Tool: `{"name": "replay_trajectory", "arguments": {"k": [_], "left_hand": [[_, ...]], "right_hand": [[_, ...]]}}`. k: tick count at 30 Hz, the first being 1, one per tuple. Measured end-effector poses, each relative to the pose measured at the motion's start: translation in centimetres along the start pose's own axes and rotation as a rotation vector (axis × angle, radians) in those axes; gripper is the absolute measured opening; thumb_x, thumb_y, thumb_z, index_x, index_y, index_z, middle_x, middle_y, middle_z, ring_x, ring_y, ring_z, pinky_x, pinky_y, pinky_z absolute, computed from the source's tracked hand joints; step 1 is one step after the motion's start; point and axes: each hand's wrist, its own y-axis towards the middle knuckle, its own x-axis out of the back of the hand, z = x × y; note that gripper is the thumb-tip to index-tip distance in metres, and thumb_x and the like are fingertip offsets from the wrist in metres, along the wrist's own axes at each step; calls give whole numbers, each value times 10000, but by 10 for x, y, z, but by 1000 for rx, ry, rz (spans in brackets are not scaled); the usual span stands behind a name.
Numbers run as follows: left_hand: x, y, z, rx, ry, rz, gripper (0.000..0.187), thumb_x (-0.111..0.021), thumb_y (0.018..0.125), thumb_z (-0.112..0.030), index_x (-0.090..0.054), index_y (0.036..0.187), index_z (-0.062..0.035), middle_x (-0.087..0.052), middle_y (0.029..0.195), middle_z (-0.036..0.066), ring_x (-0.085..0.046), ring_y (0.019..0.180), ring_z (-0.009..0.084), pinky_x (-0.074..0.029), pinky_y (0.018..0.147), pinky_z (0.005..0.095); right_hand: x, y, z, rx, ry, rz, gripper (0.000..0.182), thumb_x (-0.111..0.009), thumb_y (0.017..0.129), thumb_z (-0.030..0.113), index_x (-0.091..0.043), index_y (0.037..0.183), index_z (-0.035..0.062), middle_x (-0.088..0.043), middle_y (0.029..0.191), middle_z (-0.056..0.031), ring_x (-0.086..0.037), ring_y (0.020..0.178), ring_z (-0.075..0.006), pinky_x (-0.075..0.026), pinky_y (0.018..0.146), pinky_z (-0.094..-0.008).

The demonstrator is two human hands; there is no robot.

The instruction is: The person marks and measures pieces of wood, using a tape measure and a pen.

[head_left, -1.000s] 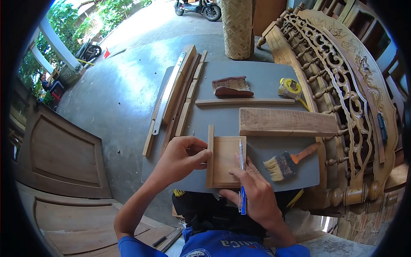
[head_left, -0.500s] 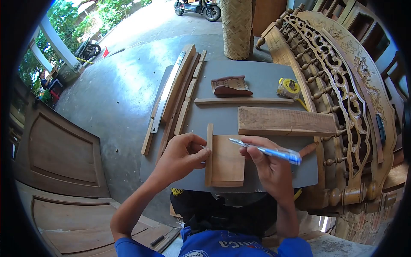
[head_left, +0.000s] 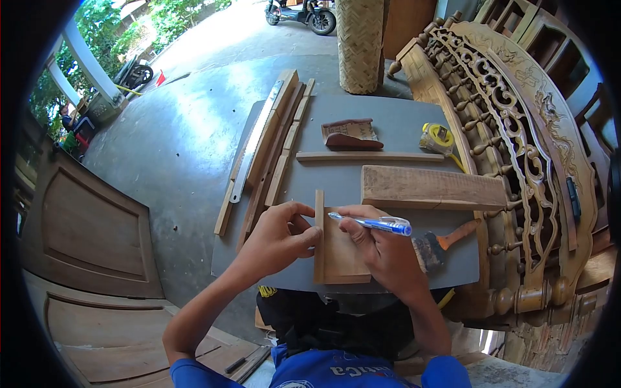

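Observation:
A thin wooden strip [head_left: 319, 239] stands along the left edge of a small square board [head_left: 344, 258] near the front of the grey table. My left hand [head_left: 284, 236] grips the strip between thumb and fingers from the left. In my right hand [head_left: 381, 249] is a blue pen [head_left: 385, 225], its tip near the strip's upper part, just above the board. That hand covers the board's right side. Whether the tip touches wood cannot be made out. Behind the board lies a thick wooden block [head_left: 433, 187].
A handsaw [head_left: 255, 142] lies on long wooden pieces at the left. Sandpaper [head_left: 351, 134], a narrow stick [head_left: 369, 156] and a yellow tape measure [head_left: 437, 137] are farther back. A brush [head_left: 456, 234] lies right of my right hand; carved furniture [head_left: 517, 116] stands beyond.
My right hand has moved left with the pen, bringing its tip close to the strip and uncovering the brush. My left hand still holds the strip.

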Motion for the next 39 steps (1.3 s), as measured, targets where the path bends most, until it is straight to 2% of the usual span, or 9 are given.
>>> {"name": "replay_trajectory", "arguments": {"k": [11,14,17,20,23,26,29,35,39], "left_hand": [[1,4,-2,18,30,13,398,-615,817,-143,-499,1074,138,-612,776,135,-641,699,167,-548,606,262],[2,4,-1,20,35,21,403,-617,820,-144,-493,1080,138,-607,780,135,-640,705,169,-549,610,262],[3,3,-2,24,25,23,408,-619,822,-148,-488,1080,140,-604,785,136,-640,715,173,-551,615,263],[2,5,-2,25,31,36,410,-620,822,-148,-485,1078,142,-603,792,139,-639,721,179,-553,621,266],[2,4,-3,31,24,33,418,-621,822,-149,-477,1084,143,-602,799,141,-638,728,182,-554,624,268],[5,3,-1,35,-3,32,428,-625,823,-154,-472,1091,142,-602,802,144,-637,738,180,-555,628,267],[4,6,0,31,-5,36,429,-633,813,-150,-474,1088,139,-605,815,149,-634,749,177,-556,636,269],[5,4,-6,79,-18,57,410,-625,818,-140,-481,1082,138,-595,838,150,-630,781,174,-563,649,275],[5,4,-3,52,-31,61,368,-598,831,-123,-489,1079,126,-597,846,140,-627,816,179,-571,675,293]], "right_hand": [[-2,3,4,59,-69,54,170,-569,861,105,-568,991,-4,-615,894,-181,-613,777,-361,-504,640,-382],[1,-3,11,67,-98,138,179,-577,835,66,-561,1002,1,-602,925,-176,-613,788,-359,-510,656,-393],[0,-4,19,7,-63,117,185,-584,870,170,-604,983,25,-631,852,-154,-623,733,-298,-479,649,-328],[-7,4,4,91,-107,43,182,-589,866,170,-604,978,28,-627,853,-148,-621,740,-301,-479,645,-339],[-2,-2,20,80,-136,153,149,-571,841,74,-545,963,-7,-596,843,-207,-608,760,-377,-502,658,-418],[0,-19,28,121,-60,170,151,-558,858,107,-538,948,-13,-586,797,-215,-602,733,-380,-491,643,-425],[0,-6,21,7,-26,156,167,-573,852,117,-531,926,-26,-581,804,-225,-604,746,-370,-489,637,-414],[6,-35,41,36,-105,260,159,-605,831,89,-558,957,5,-603,877,-176,-620,802,-335,-497,647,-387],[14,-38,26,29,-17,-117,147,-564,888,139,-583,944,4,-642,857,-135,-632,750,-173,-503,661,-282]]}}
